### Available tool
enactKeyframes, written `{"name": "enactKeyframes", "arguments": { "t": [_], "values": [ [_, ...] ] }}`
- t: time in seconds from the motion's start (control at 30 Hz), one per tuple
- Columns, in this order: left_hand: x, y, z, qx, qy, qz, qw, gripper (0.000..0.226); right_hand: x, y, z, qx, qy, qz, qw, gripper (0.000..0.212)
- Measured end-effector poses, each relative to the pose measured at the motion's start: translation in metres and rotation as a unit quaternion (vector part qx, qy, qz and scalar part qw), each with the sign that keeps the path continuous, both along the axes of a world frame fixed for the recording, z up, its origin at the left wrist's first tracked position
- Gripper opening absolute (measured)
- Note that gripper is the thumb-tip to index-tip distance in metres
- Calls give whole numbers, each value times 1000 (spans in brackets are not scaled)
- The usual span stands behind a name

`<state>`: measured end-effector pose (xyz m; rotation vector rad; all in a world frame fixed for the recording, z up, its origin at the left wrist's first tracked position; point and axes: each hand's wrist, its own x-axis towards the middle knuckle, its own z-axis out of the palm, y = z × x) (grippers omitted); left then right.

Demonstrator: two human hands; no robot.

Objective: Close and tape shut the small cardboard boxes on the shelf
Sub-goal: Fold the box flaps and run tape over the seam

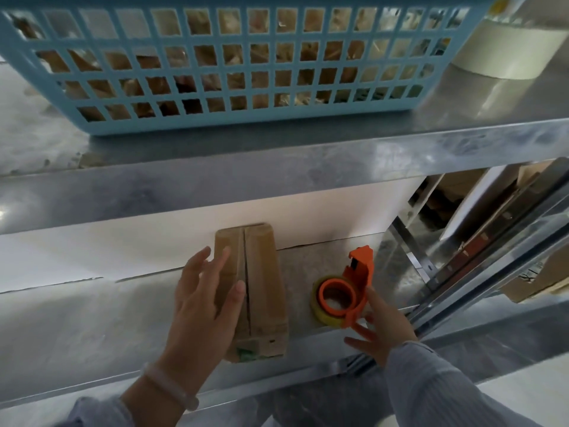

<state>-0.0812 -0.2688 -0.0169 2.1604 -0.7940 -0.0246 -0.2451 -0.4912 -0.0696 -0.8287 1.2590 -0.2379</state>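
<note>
The box [261, 291], on the lower shelf [92, 318], is held closed under the straight fingers [221, 263] of the left hand [203, 306], while the tape dispenser [345, 294] beside it is only touched by the spread fingers [374, 298] of the right hand [385, 331], which grip nothing, so the flaps may be sprung open if pressure is eased.

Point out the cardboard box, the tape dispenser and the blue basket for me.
cardboard box [264, 291]: head view, on its right top flap.
tape dispenser [361, 271]: head view, on its orange body.
blue basket [246, 124]: head view, on the solid lower band of its front wall.
</note>
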Motion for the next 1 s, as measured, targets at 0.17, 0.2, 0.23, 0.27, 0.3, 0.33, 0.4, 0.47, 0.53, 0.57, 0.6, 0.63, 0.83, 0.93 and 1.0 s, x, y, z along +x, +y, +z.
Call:
{"name": "enactKeyframes", "arguments": {
  "t": [0.17,0.2,0.23,0.27,0.3,0.33,0.4,0.47,0.53,0.57,0.6,0.63,0.83,0.93,1.0],
  "values": [
    [-23,-32,24,3,-139,-201,970,42,-2,5,-3,61,-40,-34,997,42],
    [-32,-43,30,18,-130,-251,959,42,-3,8,-5,66,-48,-37,996,45],
    [-42,-54,34,35,-112,-286,951,44,-5,10,-10,69,-57,-39,995,50],
    [-52,-65,35,54,-73,-305,948,48,-6,12,-14,71,-64,-40,995,53],
    [-60,-76,32,78,-9,-308,948,52,-8,13,-19,72,-70,-36,994,55],
    [-67,-87,27,119,57,-305,943,56,-10,14,-21,73,-72,-33,994,55],
    [-79,-108,12,193,121,-296,928,62,-14,15,-25,83,-83,-35,992,57],
    [-85,-121,-7,239,123,-261,927,65,-20,15,-29,103,-101,-33,989,58],
    [-90,-127,-21,267,152,-210,928,70,-26,16,-33,113,-106,-32,987,62],
    [-92,-128,-26,273,167,-187,929,70,-28,16,-36,110,-108,-29,988,65],
    [-94,-128,-31,279,173,-169,929,70,-30,17,-39,105,-110,-25,988,70],
    [-95,-129,-36,286,178,-156,929,69,-31,17,-41,101,-113,-25,988,74],
    [-93,-123,-56,300,143,-178,926,63,-34,16,-53,113,-138,-24,984,64],
    [-89,-118,-62,298,155,-204,920,78,-31,22,-52,131,-152,-45,979,50],
    [-90,-115,-62,270,160,-208,926,90,-25,30,-51,154,-179,-66,969,57]
  ]
}}
